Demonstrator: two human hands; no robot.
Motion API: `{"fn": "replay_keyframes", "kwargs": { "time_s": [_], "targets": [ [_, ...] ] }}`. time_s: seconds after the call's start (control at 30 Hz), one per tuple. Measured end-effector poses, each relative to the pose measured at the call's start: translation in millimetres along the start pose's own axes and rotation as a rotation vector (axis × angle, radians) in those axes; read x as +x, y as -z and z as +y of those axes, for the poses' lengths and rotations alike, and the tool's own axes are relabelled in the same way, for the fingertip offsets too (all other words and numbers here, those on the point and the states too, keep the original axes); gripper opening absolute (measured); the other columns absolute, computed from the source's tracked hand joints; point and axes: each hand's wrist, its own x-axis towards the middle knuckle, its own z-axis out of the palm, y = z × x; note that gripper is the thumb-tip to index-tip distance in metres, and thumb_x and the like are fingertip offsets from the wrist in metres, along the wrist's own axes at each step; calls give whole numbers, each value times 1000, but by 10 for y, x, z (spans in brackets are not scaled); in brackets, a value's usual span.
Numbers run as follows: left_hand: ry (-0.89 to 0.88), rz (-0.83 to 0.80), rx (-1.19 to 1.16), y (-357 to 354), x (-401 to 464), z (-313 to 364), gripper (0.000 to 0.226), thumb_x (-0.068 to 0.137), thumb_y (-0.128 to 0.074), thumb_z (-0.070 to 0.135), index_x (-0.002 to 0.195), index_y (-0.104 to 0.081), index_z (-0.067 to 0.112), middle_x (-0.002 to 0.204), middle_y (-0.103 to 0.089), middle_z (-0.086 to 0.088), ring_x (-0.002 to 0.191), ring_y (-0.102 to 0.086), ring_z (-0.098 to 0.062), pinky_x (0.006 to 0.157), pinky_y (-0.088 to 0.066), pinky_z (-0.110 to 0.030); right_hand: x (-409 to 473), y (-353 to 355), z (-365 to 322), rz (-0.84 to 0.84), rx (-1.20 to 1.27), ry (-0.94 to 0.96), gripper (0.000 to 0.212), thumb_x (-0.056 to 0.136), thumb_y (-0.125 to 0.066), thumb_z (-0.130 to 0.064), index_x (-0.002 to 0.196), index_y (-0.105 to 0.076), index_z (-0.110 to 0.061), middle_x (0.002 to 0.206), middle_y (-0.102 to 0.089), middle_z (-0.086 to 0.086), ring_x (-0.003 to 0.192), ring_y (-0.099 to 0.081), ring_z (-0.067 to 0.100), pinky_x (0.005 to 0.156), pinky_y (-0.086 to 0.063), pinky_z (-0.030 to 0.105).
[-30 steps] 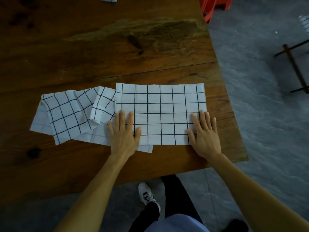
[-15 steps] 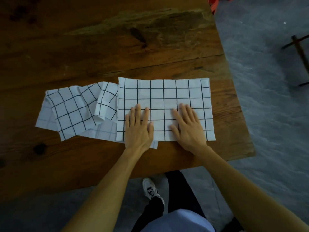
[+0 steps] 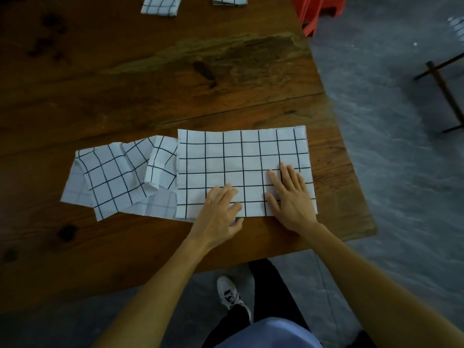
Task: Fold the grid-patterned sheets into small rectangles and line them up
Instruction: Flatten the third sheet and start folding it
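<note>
A dark, knotted wooden table (image 3: pixel 150 84) stands on a grey concrete floor (image 3: pixel 389 172). Near its front edge a crumpled grid-patterned sheet (image 3: pixel 113 177) lies at left, partly under a flat grid-patterned sheet (image 3: pixel 241 156). The left hand (image 3: pixel 219 217) and right hand (image 3: pixel 291 197) press flat on that sheet, fingers straight. Two folded rectangles (image 3: pixel 160 5) sit at the far edge; red stools (image 3: pixel 316 8) stand beyond.

Left hand (image 3: pixel 221 212): laid flat, palm down, fingers straight, at lower centre of frame. Right hand (image 3: pixel 291 197): likewise flattened, just right. Both forearms are extended from the bottom edge.
</note>
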Motion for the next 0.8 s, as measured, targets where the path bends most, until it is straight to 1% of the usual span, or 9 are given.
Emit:
{"fn": "replay_keyframes", "kwargs": {
  "time_s": [0.17,0.27,0.4,0.47,0.53,0.6,0.63,0.73,0.8],
  "targets": [
    [-93,84,100,3,40,13,12,80,-71,19,87,-71,9,110,-66,-15,114,-57,-32,104,-38,-48,16,-29,27,1,25,9,69,95,-12,-61,155,-5,-27,161,10,4,147,17,20,117,14,32],
    [-85,93,120,-27,33,33,21,89,-52,20,90,-68,7,108,-65,-14,112,-57,-30,105,-39,-45,17,-22,18,3,60,16,71,94,-11,-62,154,-6,-27,160,13,4,146,21,19,114,21,29],
    [-48,111,107,-16,45,76,34,92,-38,23,96,-67,6,105,-65,-11,108,-58,-26,105,-40,-43,-68,35,-74,75,88,119,70,94,-27,-61,153,-20,-24,162,1,8,148,13,21,117,20,35],
    [-30,127,94,14,63,97,34,93,-37,23,98,-66,6,103,-64,-10,104,-59,-25,103,-42,-43,-151,17,-203,63,97,229,70,92,-39,-60,150,-26,-24,161,-3,5,149,5,23,119,13,36],
    [-11,152,61,64,97,143,31,93,-37,23,96,-64,7,96,-64,-8,96,-60,-23,100,-46,-42,-219,-48,-342,81,102,257,61,90,-53,-52,142,-40,-23,157,-25,9,147,-16,27,121,-6,43],
    [-2,180,14,113,121,207,26,93,-39,22,90,-61,10,84,-63,-5,81,-60,-20,88,-50,-37,-222,-99,-448,180,115,207,40,88,-63,-36,124,-57,-20,134,-53,10,130,-43,29,110,-35,49],
    [3,183,0,131,117,233,23,92,-41,22,88,-60,11,80,-62,-4,74,-58,-20,80,-50,-35,-206,-95,-483,229,122,177,30,86,-65,-29,114,-63,-19,121,-60,8,119,-51,28,101,-43,48],
    [51,135,33,150,75,242,16,86,-55,28,92,-60,13,82,-63,-3,71,-59,-19,64,-49,-32,-162,-20,-557,281,130,134,20,81,-70,-14,101,-70,-15,100,-67,6,98,-61,27,87,-49,43],
    [106,91,51,197,65,238,21,78,-72,22,92,-61,13,80,-63,-3,65,-60,-20,54,-47,-30,-155,56,-590,313,150,136,17,80,-71,-7,97,-70,-10,94,-68,7,91,-63,28,83,-51,42]
  ]
}}
